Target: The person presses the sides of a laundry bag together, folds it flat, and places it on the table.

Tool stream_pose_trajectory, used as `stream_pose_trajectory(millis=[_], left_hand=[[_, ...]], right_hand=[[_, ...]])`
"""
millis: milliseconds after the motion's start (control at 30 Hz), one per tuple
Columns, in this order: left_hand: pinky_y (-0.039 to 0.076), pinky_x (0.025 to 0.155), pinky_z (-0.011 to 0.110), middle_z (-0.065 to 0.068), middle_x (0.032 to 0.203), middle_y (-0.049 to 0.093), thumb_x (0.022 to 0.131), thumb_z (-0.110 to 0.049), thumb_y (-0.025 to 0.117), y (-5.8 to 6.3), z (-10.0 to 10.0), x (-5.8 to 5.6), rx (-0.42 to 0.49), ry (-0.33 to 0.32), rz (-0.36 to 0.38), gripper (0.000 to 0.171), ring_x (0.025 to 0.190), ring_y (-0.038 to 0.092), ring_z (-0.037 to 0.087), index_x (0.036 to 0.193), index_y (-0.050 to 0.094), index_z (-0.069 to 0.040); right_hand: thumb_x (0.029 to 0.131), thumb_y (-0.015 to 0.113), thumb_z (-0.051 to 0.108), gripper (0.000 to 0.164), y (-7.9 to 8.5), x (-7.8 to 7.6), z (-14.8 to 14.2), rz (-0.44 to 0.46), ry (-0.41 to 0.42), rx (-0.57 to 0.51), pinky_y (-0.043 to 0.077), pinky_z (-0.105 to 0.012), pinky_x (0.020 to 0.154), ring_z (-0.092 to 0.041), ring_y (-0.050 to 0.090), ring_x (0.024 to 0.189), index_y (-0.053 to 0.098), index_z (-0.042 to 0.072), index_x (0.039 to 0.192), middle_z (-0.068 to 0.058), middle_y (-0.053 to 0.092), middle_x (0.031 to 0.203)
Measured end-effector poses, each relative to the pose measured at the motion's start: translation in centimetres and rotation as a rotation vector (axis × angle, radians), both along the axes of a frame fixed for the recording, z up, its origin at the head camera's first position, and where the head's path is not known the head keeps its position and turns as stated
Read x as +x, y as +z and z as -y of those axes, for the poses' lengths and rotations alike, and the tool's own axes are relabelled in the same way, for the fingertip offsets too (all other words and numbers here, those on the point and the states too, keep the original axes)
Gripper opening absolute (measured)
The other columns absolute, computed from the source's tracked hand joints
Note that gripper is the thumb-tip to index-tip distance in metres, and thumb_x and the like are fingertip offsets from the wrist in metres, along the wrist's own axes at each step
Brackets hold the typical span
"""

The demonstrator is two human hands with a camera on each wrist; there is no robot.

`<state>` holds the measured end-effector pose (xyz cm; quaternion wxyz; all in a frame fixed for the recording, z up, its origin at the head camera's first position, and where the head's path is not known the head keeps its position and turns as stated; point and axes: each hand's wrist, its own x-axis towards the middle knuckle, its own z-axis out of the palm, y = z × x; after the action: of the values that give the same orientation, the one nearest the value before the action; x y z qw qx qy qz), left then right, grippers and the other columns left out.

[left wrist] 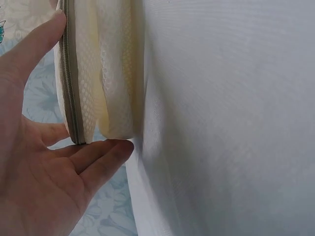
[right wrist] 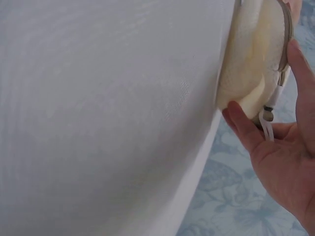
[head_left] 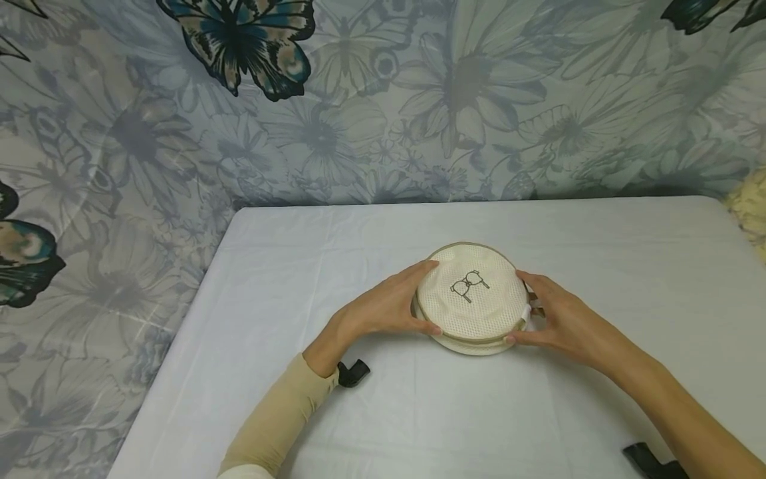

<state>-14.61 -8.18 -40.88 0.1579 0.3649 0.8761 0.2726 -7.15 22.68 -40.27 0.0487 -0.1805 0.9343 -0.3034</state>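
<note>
A cream round mesh bag sits on a white-covered table, held between a person's two hands, its top marked with a dark stitched motif of two rounded shapes. A tan-edged zipper runs around the side, and a pale pull tab hangs from the rim at about 4 o'clock, near the right palm. The left hand grips the bag at 9 o'clock, fingers curved to the rim near 10 and thumb near 8. The right hand holds it at 3 o'clock, fingers at 2 and thumb near 5. Farther out, a beige sleeve covers the left forearm toward 8 o'clock, with a black device at the wrist. The bare right forearm extends toward 4 o'clock; a second black piece shows beneath it. At 12 o'clock, beyond the table's far edge, rises a grey-blue floral backdrop, with a teal-and-cream butterfly between 10 and 11. A yellow object, cut off by the frame, appears between 2 and 3 o'clock.
</note>
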Motion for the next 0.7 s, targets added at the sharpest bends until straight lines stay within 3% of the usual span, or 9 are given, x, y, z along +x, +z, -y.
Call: stream_pose_trajectory(millis=[267,500,700], left_hand=[[0.021,0.119,0.028,0.009,0.164,0.019,0.074,-0.053,0.084,-0.1,-0.2,0.2,-0.014,0.001,0.006,0.116,0.150,0.018,0.015,0.159,0.016,-0.011],[0.034,0.114,0.036,0.019,0.165,-0.006,0.074,-0.056,0.083,0.1,-0.2,0.7,-0.027,0.025,0.022,0.117,0.147,0.026,0.030,0.160,0.014,-0.015],[0.038,0.112,0.036,0.012,0.167,-0.005,0.075,-0.070,0.071,0.0,-0.7,1.0,-0.052,0.041,-0.012,0.118,0.146,0.029,0.026,0.161,0.010,-0.014]], right_hand=[[0.075,0.084,0.049,0.111,0.0,0.2,0.0,0.018,-0.006,0.012,0.049,-0.058,0.091,-0.042,0.058,0.113,0.028,-0.011,0.149,-0.030,0.045,0.139],[0.082,0.079,0.047,0.101,0.2,0.1,0.0,-0.023,0.015,0.051,0.050,-0.056,0.091,-0.038,0.058,0.114,0.030,-0.010,0.149,-0.028,0.046,0.140],[0.080,0.078,0.051,0.104,0.3,0.0,0.1,-0.086,0.048,0.091,0.042,-0.062,0.099,-0.047,0.042,0.132,0.030,-0.008,0.151,-0.027,0.033,0.152]])
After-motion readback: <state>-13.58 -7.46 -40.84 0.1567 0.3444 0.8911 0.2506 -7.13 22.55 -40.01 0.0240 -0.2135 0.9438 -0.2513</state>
